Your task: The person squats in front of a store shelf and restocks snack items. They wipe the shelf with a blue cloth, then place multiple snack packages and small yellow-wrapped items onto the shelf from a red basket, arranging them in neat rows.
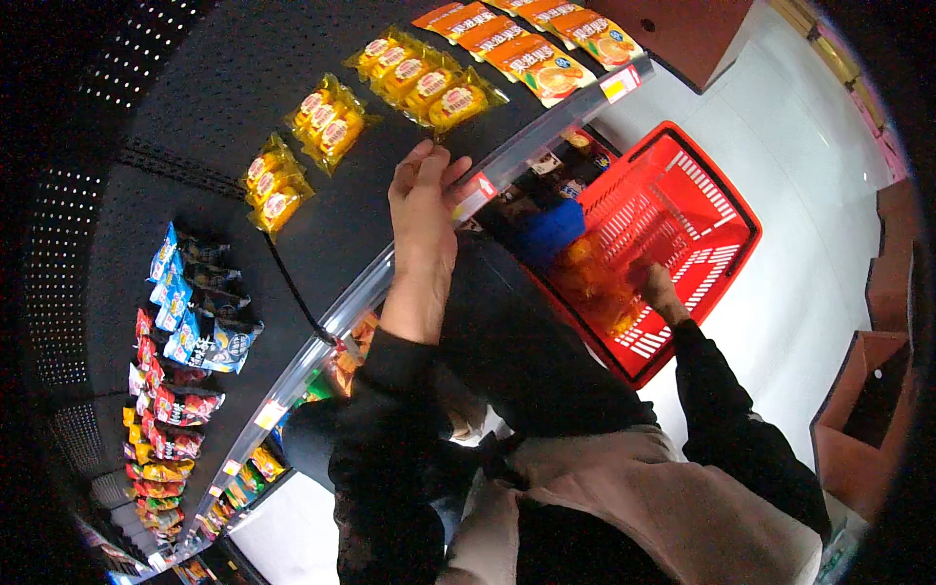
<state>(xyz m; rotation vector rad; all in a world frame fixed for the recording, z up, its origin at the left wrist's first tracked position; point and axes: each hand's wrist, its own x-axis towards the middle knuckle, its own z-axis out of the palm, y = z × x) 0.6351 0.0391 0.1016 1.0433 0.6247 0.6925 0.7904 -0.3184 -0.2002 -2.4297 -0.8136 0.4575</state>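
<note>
My left hand (431, 186) is over the front edge of a black shelf, its fingers a little apart and nothing visible in them. Just beyond its fingertips lies a row of small yellow cakes in clear wrappers (424, 80). Two smaller groups of these wrapped cakes, one (329, 124) nearer and one (274, 186) farther left, sit along the shelf. Lower right, my right hand (654, 281) reaches into a red plastic shopping basket (731, 219). Blurred orange-yellow packages (589, 270) lie in the basket beside that hand; whether it grips one is unclear.
Orange snack pouches (545, 69) lie at the shelf's far end. A clear price rail (365, 281) runs along its front. Blue bags (175, 300) and other colourful snack packs (186, 406) stand at left. Something blue (552, 230) is by the basket. Brown display boxes (863, 409) stand right.
</note>
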